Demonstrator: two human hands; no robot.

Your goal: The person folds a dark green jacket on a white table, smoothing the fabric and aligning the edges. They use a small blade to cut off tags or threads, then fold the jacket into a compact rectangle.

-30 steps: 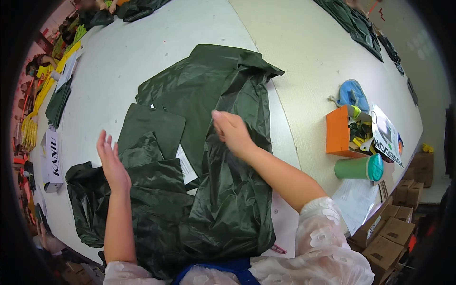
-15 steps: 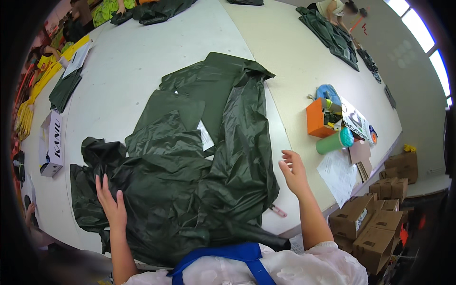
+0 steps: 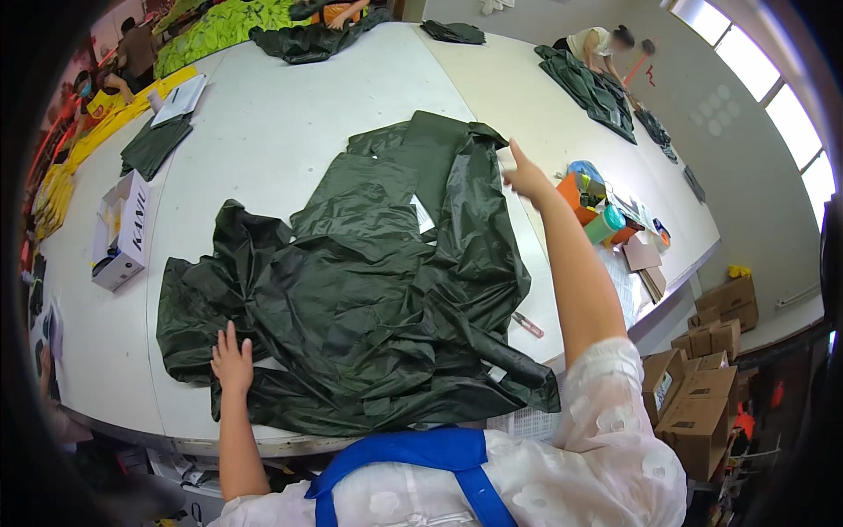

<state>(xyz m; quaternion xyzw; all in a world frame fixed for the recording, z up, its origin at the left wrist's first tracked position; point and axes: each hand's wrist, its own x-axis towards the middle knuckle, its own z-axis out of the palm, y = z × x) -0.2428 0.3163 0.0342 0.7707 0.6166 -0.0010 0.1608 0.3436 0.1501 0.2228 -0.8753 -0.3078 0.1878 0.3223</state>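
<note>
A dark green, shiny raincoat (image 3: 342, 307) lies spread and crumpled over the white table in front of me. A white label (image 3: 422, 213) shows on its upper part. My left hand (image 3: 233, 362) rests on the coat's lower left part, fingers spread. Reaching far forward, my right hand (image 3: 525, 174) is beside the coat's far right corner, its index finger stretched out and nothing visible in it. Whether it touches the fabric I cannot tell. Right of the coat lies a small pink-handled tool (image 3: 528, 326).
On the left stand an open white box (image 3: 132, 230) and folded dark green garments (image 3: 156, 145). At right are an orange box (image 3: 572, 197), a green bottle (image 3: 602, 227) and papers. Cartons (image 3: 698, 417) are stacked beyond the table edge. Other people handle garments at the far side.
My right hand has moved forward to the coat's far right corner. The left hand has come down onto the coat's lower left part. The view has shifted, and the coat's near edge lies differently.
</note>
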